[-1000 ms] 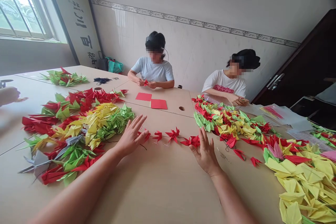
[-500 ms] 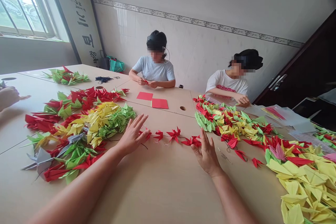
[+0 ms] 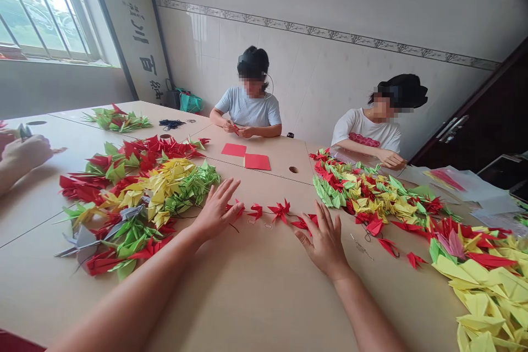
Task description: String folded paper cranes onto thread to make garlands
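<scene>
Both my hands are over the table [image 3: 264, 286], palms down and fingers spread, holding nothing. My left hand [image 3: 216, 213] is at the left end of a string of red paper cranes [image 3: 280, 211], partly covering one crane. Over the string's right part is my right hand [image 3: 324, 239], which hides some of a red crane. Whether the fingers touch the cranes I cannot tell. Left of my left hand lies a heap of red, yellow, green and grey cranes [image 3: 160, 190]. Beside my right hand are thin metal needles or wires [image 3: 362, 247] and loose red cranes [image 3: 388, 247].
Red paper squares [image 3: 257, 161] lie mid-table, near a round hole [image 3: 293, 170]. Strung cranes [image 3: 371, 192] and a yellow pile [image 3: 487, 280] fill the right. Two people sit opposite, busy with their hands; another person's hands [image 3: 27, 151] show at far left.
The view has swung slightly left, so things sit further right in it. My right hand has moved slightly left over the red crane. My left hand stays beside the string.
</scene>
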A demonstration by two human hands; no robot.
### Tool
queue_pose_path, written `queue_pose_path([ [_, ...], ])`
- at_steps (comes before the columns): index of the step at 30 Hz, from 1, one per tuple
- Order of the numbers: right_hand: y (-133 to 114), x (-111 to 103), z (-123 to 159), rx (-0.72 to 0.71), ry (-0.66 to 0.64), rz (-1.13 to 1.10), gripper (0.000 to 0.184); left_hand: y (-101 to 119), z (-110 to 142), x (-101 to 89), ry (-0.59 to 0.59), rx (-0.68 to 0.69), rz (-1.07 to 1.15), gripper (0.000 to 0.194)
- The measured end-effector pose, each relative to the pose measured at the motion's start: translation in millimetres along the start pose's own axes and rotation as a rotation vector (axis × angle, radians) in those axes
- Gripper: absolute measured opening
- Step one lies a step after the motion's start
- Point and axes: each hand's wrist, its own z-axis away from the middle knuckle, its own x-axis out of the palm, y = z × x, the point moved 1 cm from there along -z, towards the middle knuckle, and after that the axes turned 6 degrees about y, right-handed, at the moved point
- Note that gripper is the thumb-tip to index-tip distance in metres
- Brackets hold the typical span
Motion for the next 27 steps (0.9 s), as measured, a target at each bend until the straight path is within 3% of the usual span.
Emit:
queue_pose_path([
  [6,-18.9,4.6,-21.5,-0.059,0.032,0.047,0.058,0.6,0.6,0.5,-0.019,-0.006,0.019,0.057],
  [11,-26.8,10.2,-36.9,-0.057,-0.039,0.061,0.061,1.9,0.6,-1.7,-0.023,-0.016,0.030,0.057],
  [27,-47.6,9.6,-34.1,-0.157,-0.028,0.012,0.047,1.1,3.2,1.4,-0.077,0.019,0.006,0.058],
])
